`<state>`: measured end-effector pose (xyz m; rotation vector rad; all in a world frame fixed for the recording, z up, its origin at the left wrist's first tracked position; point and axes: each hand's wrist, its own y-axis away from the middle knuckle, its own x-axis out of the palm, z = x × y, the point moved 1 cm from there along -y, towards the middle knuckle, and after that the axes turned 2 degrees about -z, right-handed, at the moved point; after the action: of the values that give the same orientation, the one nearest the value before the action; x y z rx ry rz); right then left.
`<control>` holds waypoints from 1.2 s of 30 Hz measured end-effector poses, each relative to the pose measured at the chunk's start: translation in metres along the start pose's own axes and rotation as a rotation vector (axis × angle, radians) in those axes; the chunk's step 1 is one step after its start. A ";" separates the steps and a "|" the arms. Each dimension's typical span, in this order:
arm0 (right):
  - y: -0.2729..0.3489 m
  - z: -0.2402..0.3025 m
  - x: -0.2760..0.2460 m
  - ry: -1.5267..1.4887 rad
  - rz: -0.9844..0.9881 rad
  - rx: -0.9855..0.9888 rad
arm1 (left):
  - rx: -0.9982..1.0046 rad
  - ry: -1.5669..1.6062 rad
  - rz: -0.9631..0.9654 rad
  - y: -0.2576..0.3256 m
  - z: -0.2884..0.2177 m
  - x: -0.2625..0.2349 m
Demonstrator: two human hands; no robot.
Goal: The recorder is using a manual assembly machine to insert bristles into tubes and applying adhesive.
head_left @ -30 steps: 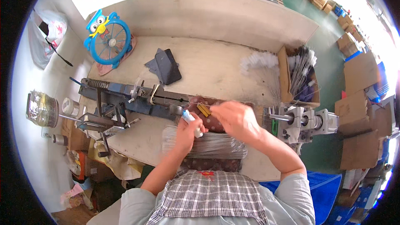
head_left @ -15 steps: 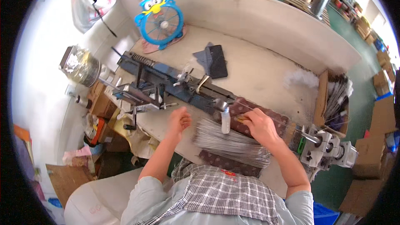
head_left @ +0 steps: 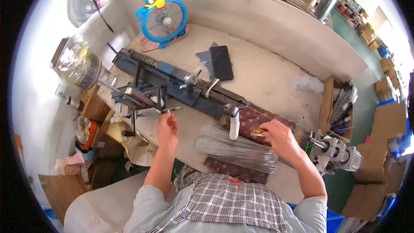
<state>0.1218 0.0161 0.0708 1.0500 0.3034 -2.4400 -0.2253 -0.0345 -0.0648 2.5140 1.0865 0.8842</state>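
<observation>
1. Since the earlier frame, the left hand point(head_left: 167, 126) has moved away from the bundle toward the metal fixture point(head_left: 142, 99) at the left end of the blue machine point(head_left: 181, 84); the right hand point(head_left: 276, 136) has shifted little.
2. Left fingers point(head_left: 166, 116) are pinched together by a thin metal rod point(head_left: 172, 109) that sticks out of the fixture; whether they actually grip it cannot be told.
3. Right fingers point(head_left: 264, 128) are curled closed around a small brass-coloured piece point(head_left: 257, 132).
4. That piece lies over the dark dotted cloth point(head_left: 258, 118), just beside a white-wrapped upright post point(head_left: 233, 127).
5. Between both hands, a bundle of thin grey wires point(head_left: 235, 149) lies on the tabletop point(head_left: 267, 77).
6. Farther back stand a blue owl-shaped fan point(head_left: 161, 13) and a dark folded pouch point(head_left: 221, 61).
</observation>
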 end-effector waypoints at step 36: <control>-0.040 -0.005 -0.002 0.153 -0.347 -0.167 | -0.221 -0.121 0.511 0.125 0.053 0.168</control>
<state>0.1057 0.0534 0.0695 1.1934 0.7853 -2.5776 -0.0309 0.0021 0.0230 2.6457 0.2843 0.8952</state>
